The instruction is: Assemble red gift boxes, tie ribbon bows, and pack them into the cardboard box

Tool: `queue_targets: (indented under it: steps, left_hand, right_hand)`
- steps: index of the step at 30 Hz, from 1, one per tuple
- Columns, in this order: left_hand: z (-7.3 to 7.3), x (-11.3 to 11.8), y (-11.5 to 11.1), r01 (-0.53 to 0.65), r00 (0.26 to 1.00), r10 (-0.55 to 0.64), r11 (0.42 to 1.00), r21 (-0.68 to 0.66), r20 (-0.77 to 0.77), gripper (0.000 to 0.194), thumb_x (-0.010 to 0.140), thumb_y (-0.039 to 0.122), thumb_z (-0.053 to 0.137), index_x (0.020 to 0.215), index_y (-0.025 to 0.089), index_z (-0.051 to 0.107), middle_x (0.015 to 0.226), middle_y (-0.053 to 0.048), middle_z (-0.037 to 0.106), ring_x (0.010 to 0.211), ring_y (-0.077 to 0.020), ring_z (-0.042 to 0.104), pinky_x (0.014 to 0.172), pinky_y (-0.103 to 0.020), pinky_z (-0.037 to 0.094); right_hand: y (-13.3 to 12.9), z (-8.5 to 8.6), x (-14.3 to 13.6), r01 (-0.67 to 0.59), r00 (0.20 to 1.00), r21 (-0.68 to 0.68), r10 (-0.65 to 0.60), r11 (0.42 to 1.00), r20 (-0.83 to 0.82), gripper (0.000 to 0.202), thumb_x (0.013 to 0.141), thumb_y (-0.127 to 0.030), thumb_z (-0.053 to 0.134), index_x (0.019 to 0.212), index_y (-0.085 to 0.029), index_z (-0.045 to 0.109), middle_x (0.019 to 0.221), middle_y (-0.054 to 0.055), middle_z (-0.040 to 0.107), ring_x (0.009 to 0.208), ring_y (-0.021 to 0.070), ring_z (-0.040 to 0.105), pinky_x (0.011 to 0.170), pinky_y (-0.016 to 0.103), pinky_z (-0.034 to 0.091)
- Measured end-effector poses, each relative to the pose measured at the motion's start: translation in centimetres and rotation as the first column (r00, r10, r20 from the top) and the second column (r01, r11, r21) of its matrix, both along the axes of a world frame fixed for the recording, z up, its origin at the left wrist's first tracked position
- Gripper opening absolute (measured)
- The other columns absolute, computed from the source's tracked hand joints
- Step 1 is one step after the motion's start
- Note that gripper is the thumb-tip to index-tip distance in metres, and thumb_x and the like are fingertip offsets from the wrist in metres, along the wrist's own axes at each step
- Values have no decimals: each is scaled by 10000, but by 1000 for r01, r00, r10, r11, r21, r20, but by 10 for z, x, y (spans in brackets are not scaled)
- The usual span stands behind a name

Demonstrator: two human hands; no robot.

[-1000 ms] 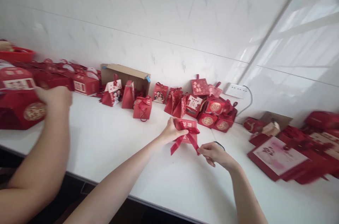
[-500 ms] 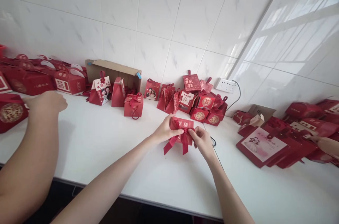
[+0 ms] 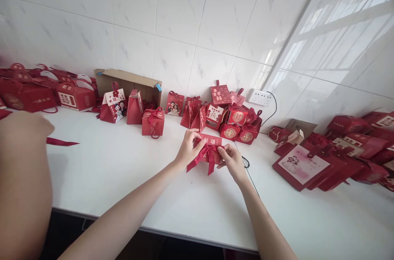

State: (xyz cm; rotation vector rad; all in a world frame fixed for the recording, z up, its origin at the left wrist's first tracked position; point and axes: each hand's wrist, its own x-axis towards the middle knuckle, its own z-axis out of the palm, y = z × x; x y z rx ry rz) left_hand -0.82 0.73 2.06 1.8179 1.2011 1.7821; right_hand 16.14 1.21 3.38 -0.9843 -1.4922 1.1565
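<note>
Left hand (image 3: pixel 188 151) pinching small red box (image 3: pixel 212 140) by its left edge, thumb beside ribbon bow (image 3: pixel 209 154); right hand (image 3: pixel 234 162) closed on opposite edge, whether ribbon's caught too I can't tell. Two-sided grip probably to steady box, bow facing me. Box over white table (image 3: pixel 123 161), contact unclear to me. Beyond it, stacked boxes (image 3: pixel 237 117) by tiled wall (image 3: pixel 175 59), likely set back so hands have room. Far left, co-worker's arm (image 3: pixel 24 178).
</note>
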Motion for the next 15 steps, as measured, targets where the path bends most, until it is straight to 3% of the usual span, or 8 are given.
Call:
queue_targets:
  steps: [6, 11, 15]
  left_hand:
    - [-2, 3, 1, -30, 982, 51, 993, -115, 184, 211, 762, 318, 600, 821, 206, 431, 953, -30, 424, 934, -154, 503, 852, -305, 479]
    - [1, 6, -1, -55, 981, 81, 988, -144, 176, 198, 787, 299, 557, 681, 201, 421, 839, -20, 422, 831, -156, 490, 774, -297, 474]
    - [2, 10, -5, -89, 973, 123, 981, -171, 196, 190, 822, 294, 504, 683, 204, 411, 842, -21, 410, 818, -157, 486, 758, -298, 461]
  right_hand:
    - [2, -2, 0, 15, 1000, -6, -15, 1000, -16, 456, 639, -586, 677, 644, -188, 454, 476, -67, 476, 412, 74, 467, 375, 235, 532]
    - [2, -3, -1, 6, 999, -8, -6, 1000, -38, 445, 657, -574, 671, 652, -188, 449, 490, -67, 472, 424, 70, 458, 379, 234, 531]
    - [1, -1, 0, 8, 998, -8, -9, 1000, -69, 430, 677, -564, 660, 661, -188, 451, 540, -58, 486, 462, 71, 473, 388, 216, 521]
